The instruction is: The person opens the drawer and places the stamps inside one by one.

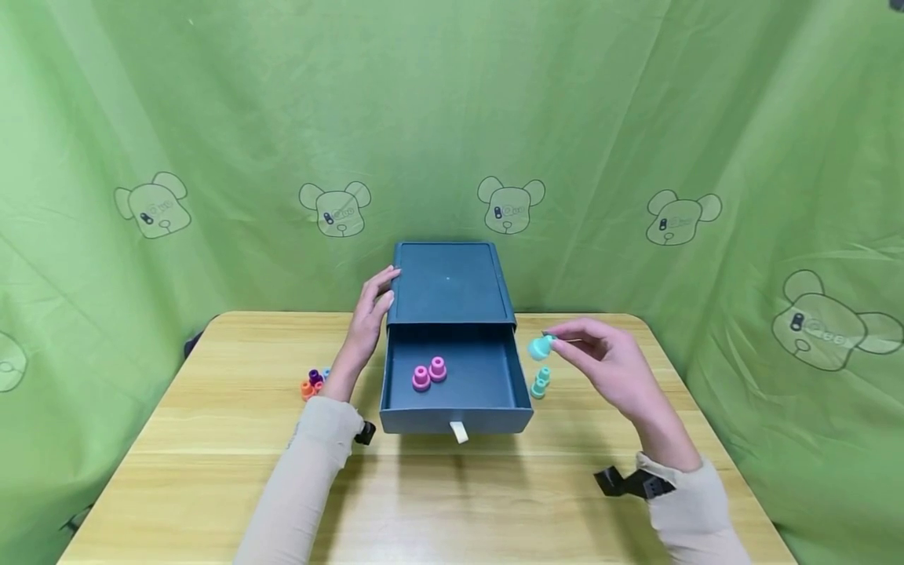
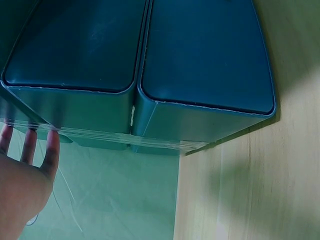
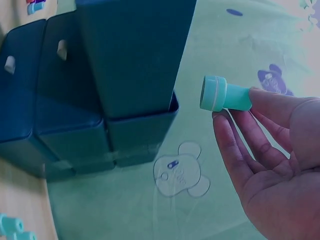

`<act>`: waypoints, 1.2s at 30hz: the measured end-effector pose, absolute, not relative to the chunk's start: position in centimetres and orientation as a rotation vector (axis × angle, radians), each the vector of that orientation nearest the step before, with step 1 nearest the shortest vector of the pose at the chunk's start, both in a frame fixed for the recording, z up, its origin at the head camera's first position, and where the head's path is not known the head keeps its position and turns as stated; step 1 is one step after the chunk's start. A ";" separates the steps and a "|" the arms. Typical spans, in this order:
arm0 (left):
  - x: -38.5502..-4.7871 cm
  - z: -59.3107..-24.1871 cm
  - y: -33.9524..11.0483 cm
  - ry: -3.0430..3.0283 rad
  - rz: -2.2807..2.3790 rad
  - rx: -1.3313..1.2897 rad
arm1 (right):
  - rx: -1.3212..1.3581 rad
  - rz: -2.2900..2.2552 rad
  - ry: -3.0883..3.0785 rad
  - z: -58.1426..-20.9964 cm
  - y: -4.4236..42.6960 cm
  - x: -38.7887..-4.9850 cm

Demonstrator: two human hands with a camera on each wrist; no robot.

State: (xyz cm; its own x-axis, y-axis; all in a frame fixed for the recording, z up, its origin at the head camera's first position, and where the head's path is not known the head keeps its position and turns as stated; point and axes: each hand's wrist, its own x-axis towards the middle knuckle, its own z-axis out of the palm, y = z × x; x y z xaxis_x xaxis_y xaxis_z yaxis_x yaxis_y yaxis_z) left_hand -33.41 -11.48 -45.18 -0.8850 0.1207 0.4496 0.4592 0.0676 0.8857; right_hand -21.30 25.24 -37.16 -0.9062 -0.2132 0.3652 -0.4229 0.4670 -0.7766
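Observation:
A dark blue drawer cabinet [image 1: 452, 282] stands on the table with its top drawer [image 1: 487, 384] pulled out. Two pink pegs [image 1: 438, 369] stand inside that drawer. My left hand [image 1: 367, 318] rests against the cabinet's left side, fingers fairly straight; the left wrist view shows its fingertips touching the cabinet wall. To the right of the drawer, my right hand [image 1: 607, 361] pinches a teal peg [image 3: 225, 95] by its narrow end between thumb and fingers, held in the air. Below it, two more teal pegs [image 1: 540, 383] stand on the table beside the drawer.
Left of the cabinet is a small group of orange, purple, blue and red pegs [image 1: 308, 389], partly hidden by my left wrist. A white pull tab [image 1: 459, 431] sticks out from the drawer front. A green curtain [image 1: 424, 118] hangs behind the wooden table [image 1: 212, 439].

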 end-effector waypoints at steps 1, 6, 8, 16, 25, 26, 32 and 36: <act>-33.0 -44.8 -11.5 -2.091 -1.900 -0.588 | 0.567 1.424 -2.490 -37.0 25.0 -21.3; -31.7 -43.4 -11.4 -2.100 -1.914 -0.582 | 0.640 1.479 -2.466 -36.6 23.8 -21.4; -31.6 -43.4 -11.3 -2.102 -1.915 -0.582 | 0.659 1.507 -2.461 -36.6 23.4 -21.5; -31.8 -43.4 -11.4 -2.094 -1.910 -0.597 | 0.708 1.570 -2.451 -36.5 21.6 -22.3; -31.7 -43.3 -11.3 -2.104 -1.900 -0.592 | 0.712 1.547 -2.506 -36.7 20.2 -23.0; -31.7 -43.2 -11.3 -2.105 -1.898 -0.592 | 0.716 1.550 -2.507 -36.8 20.0 -23.0; -33.8 -45.6 -11.5 -2.099 -1.878 -0.582 | 0.732 1.550 -2.516 -36.8 19.4 -23.1; -34.4 -46.3 -11.6 -2.088 -1.878 -0.582 | 0.739 1.532 -2.526 -36.9 19.0 -23.2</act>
